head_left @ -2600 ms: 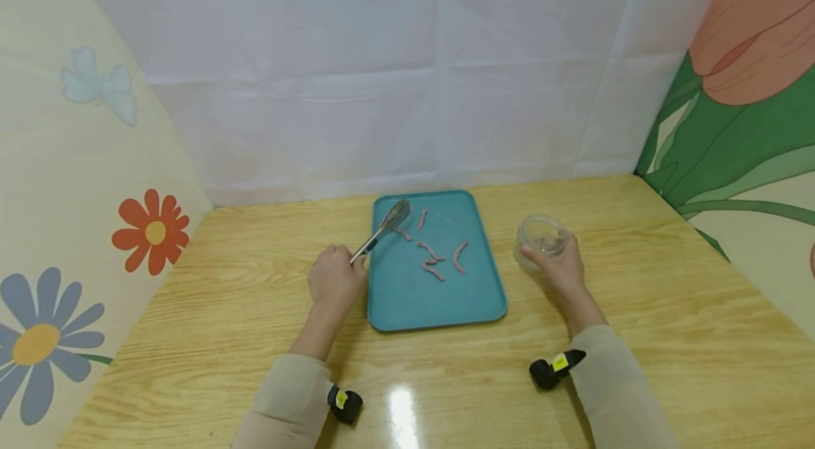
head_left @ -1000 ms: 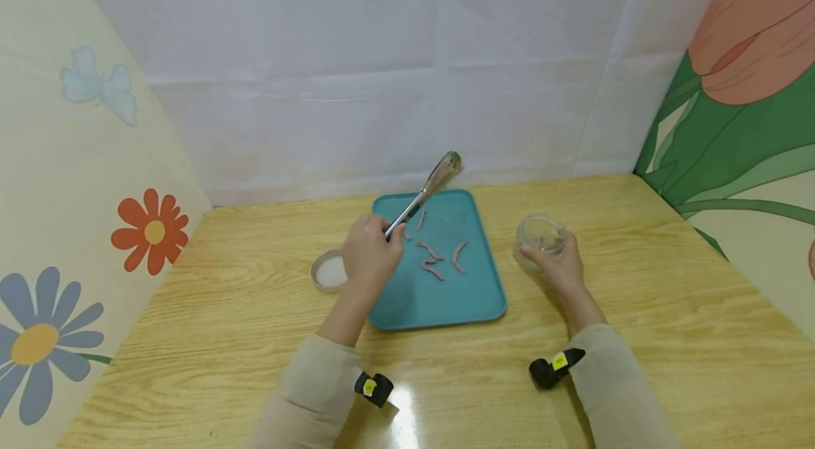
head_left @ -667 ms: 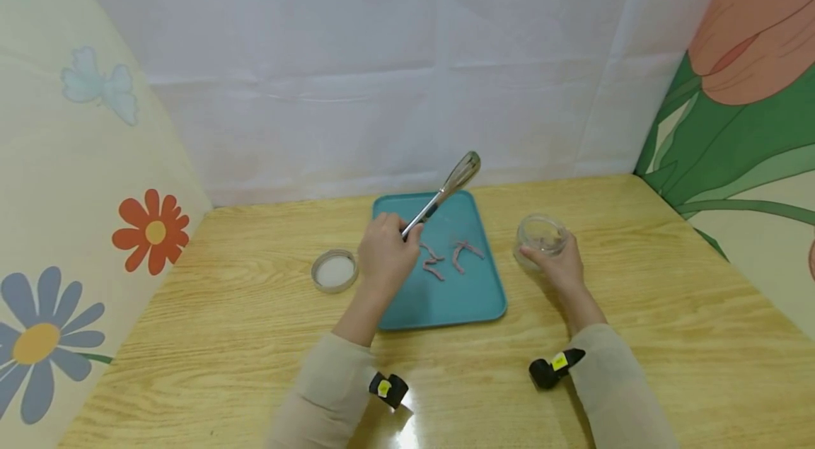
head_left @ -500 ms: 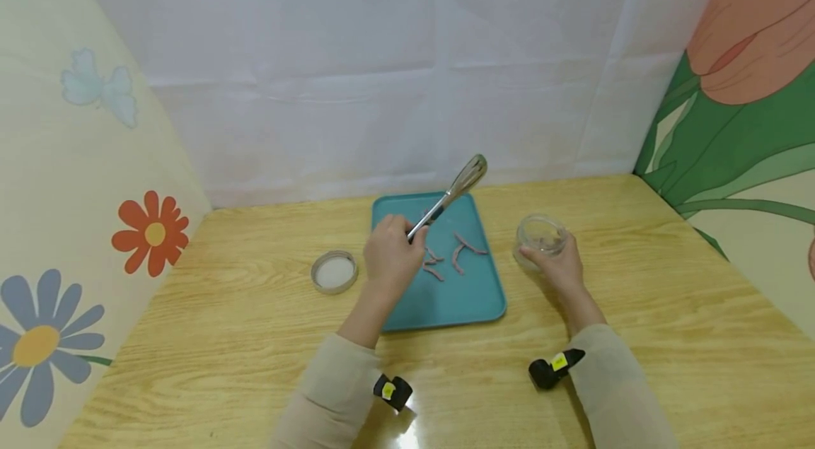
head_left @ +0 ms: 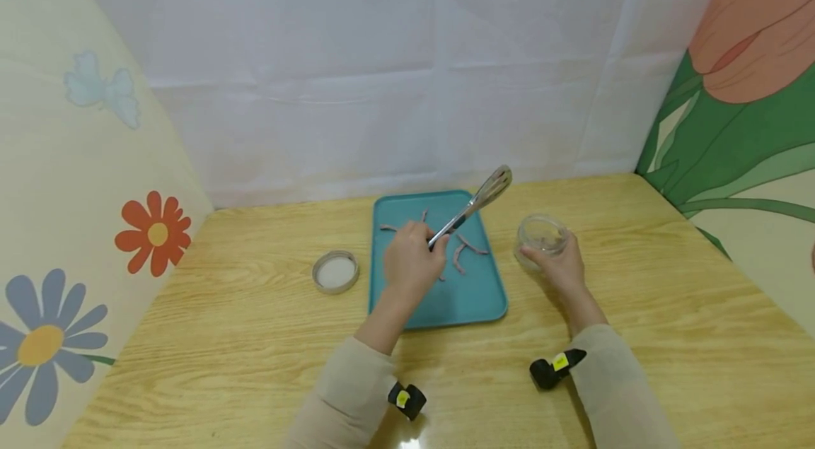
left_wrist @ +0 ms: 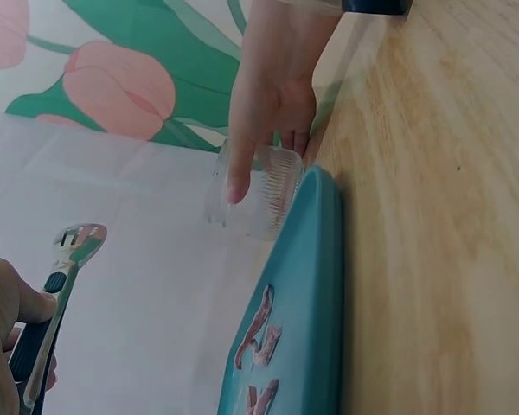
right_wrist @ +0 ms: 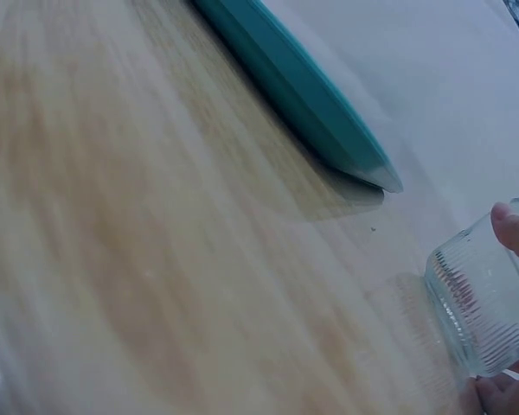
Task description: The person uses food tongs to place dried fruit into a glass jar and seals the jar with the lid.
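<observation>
My left hand [head_left: 414,258] grips metal tongs [head_left: 471,207] with dark grip parts, held over the blue tray [head_left: 471,304] and slanting up toward the back right. In the left wrist view the tongs' head [left_wrist: 80,244] shows no strip at its tips. Several thin pink strips [head_left: 460,259] that look like meat lie scattered on the tray; my left hand hides some of them in the head view. To the tray's right, my right hand [head_left: 560,261] holds a clear ribbed glass jar [right_wrist: 480,298], its mouth facing up and its base at the tabletop.
A round lid [head_left: 335,272] with a white inside lies left of the tray on the wooden table [head_left: 255,336]. A white cloth wall [head_left: 318,117] stands behind, and flower-printed panels [head_left: 95,173] stand at both sides.
My left hand has carried the tongs from the tray's left side rightward across it, uncovering the lid. Another strip now lies on the tray's right part. My right hand and the jar stay in place.
</observation>
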Motion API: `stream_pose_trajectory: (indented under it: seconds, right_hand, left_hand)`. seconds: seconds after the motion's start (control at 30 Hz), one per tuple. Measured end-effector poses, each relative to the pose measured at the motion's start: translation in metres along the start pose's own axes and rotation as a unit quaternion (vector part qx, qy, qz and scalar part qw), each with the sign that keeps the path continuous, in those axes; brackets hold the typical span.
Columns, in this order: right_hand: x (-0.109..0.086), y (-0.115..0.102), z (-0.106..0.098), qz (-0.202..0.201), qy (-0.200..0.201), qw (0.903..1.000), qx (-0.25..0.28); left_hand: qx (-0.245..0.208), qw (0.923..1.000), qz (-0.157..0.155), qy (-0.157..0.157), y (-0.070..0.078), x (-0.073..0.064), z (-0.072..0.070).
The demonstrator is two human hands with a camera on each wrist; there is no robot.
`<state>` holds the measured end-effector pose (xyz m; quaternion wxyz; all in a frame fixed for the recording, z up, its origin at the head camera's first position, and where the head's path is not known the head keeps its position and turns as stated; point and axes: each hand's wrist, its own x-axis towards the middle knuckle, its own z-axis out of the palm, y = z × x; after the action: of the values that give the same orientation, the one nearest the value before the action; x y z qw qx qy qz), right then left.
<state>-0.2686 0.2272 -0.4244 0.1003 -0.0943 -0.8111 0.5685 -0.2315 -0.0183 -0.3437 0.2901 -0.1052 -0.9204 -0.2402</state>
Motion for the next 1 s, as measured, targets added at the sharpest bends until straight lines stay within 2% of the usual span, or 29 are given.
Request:
stream_pose_trajectory:
  seconds: [0.23, 0.47, 0.73, 1.0]
  right_hand:
    - [0.000, 0.001, 0.001, -0.002, 0.001, 1.0000, 0.008]
    - [0.000, 0.002, 0.001, -0.006, 0.005, 0.9999, 0.011]
    - [0.002, 0.002, 0.001, -0.007, 0.010, 0.9999, 0.007]
    - [0.001, 0.001, 0.001, -0.006, 0.009, 0.9999, 0.009]
  left_hand:
    - [-0.010, 0.9999, 0.013, 0.002, 0.002, -0.006, 0.004]
    - [-0.024, 0.9995, 0.018, 0.013, -0.005, -0.012, 0.008]
    - [-0.014, 0.9996, -0.006, -0.024, -0.014, -0.018, 0.008]
    - [0.006, 0.9993, -0.015, -0.033, -0.018, -0.018, 0.007]
